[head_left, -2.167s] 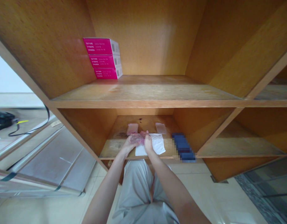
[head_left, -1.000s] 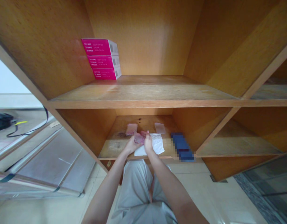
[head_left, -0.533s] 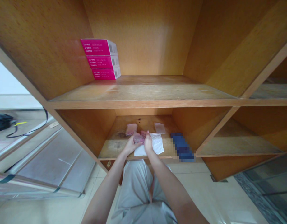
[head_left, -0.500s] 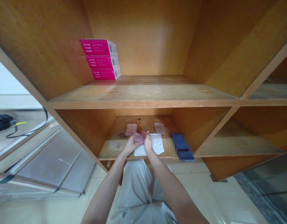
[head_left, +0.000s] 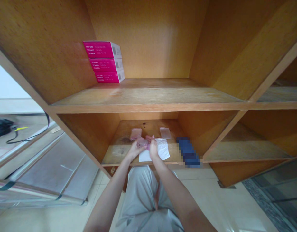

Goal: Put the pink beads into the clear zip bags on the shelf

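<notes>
Packet (head_left: 143, 142), probably pink plastic, pinched between both hands (head_left: 138, 149), over white paper (head_left: 162, 150)

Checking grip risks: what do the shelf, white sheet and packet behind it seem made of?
The wooden shelf looks like varnished veneer: visible grain, satin sheen. The packet behind the sheet looks like clear plastic film, glossy and see-through. The white sheet looks like matte paper, though that is uncertain.
</notes>
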A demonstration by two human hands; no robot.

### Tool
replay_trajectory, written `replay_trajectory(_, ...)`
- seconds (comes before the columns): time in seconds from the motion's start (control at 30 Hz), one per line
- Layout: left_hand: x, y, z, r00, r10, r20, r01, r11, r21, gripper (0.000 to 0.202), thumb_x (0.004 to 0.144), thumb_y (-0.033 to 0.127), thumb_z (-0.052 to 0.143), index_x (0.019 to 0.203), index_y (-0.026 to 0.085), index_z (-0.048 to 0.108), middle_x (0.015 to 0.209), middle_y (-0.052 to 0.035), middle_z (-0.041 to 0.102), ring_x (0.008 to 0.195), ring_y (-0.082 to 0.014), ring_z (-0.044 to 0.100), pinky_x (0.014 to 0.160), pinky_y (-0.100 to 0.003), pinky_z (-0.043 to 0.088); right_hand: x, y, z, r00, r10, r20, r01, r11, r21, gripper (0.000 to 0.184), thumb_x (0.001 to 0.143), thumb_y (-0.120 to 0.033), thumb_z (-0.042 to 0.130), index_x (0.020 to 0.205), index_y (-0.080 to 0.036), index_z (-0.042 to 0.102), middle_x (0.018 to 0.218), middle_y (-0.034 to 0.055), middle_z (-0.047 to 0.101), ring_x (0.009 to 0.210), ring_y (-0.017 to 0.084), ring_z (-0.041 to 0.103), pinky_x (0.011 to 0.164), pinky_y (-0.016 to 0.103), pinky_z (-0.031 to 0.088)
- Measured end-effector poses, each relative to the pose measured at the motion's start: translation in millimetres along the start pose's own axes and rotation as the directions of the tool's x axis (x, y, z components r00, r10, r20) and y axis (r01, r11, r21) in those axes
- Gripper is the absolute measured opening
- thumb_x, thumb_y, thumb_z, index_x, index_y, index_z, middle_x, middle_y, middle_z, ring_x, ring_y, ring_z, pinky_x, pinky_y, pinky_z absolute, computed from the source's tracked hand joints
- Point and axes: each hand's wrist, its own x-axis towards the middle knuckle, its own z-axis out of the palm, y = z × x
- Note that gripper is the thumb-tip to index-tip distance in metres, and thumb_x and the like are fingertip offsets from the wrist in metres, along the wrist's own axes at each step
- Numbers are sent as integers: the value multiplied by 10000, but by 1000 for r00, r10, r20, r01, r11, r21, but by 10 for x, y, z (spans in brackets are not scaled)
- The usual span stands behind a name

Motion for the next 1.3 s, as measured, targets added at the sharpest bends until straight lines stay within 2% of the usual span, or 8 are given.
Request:
replay_trajectory(0.27,-25,18,-23,994,30,-101,-33,999,-36,321,620,282,697,891,156,579,930,-62,621,892,-180,565,852,-328,406,-13,-20,3,1000,9,-11,-9,999,32,504,812,-516,303,864,-141,636,972,113,658,885,192,614,813,318,449)
replay_trajectory(0.47,-79,19,-5,975,-36,-220,-25,963,-269,363,626,243,692,954,172,554,1091,-76,587,1034,-188,526,942,-358,353,-46,-73,18,1000,-13,-9,13,999,36,476,823,-482,302,879,-141,629,978,109,654,918,188,600,855,324,424)
replay_trajectory(0.7,-175,-14,26,949,-105,-299,-47,887,-460,417,597,185,712,971,217,532,1045,-25,608,1029,-165,539,938,-326,362,-88,-125,45,998,-64,30,63,998,13,425,818,-431,321,893,-141,623,979,109,649,920,189,593,867,330,414)
replay_trajectory(0.83,-189,-9,6,950,-142,-280,-23,858,-514,420,613,160,703,993,205,532,1027,-27,609,969,-146,564,846,-269,421,-141,-222,83,985,-161,55,166,982,-89,325,804,-363,356,881,-161,598,957,88,642,901,182,576,836,322,414)
replay_trajectory(1.0,-200,14,-3,956,-148,-254,-13,842,-540,436,635,158,691,1037,205,530,1008,-37,617,894,-140,584,717,-225,460,-239,-440,133,951,-304,61,307,894,-326,127,744,-284,466,784,-175,517,776,31,596,745,150,549,738,283,418)
replay_trajectory(1.13,-212,5,-10,965,-120,-231,-32,825,-564,457,659,160,672,1083,231,518,1095,-43,589,960,-155,567,778,-258,456,-314,-542,144,978,-145,152,195,897,-397,179,718,-354,521,682,-184,477,640,5,561,627,145,538,608,263,416)
replay_trajectory(1.23,-217,1,-11,973,-103,-205,-35,816,-576,475,675,148,657,1117,237,506,1139,-50,571,994,-158,556,829,-273,439,-375,-559,155,973,56,226,22,944,-330,213,695,-384,535,701,-186,455,576,-19,546,500,126,524,477,237,393)
replay_trajectory(1.3,-222,8,-8,977,-103,-186,-23,820,-571,479,677,141,653,1126,224,508,1151,-59,566,1001,-161,554,837,-266,434,-410,-560,168,961,127,244,-67,968,-240,224,681,-375,541,749,-189,437,566,-37,542,441,110,511,421,217,372)
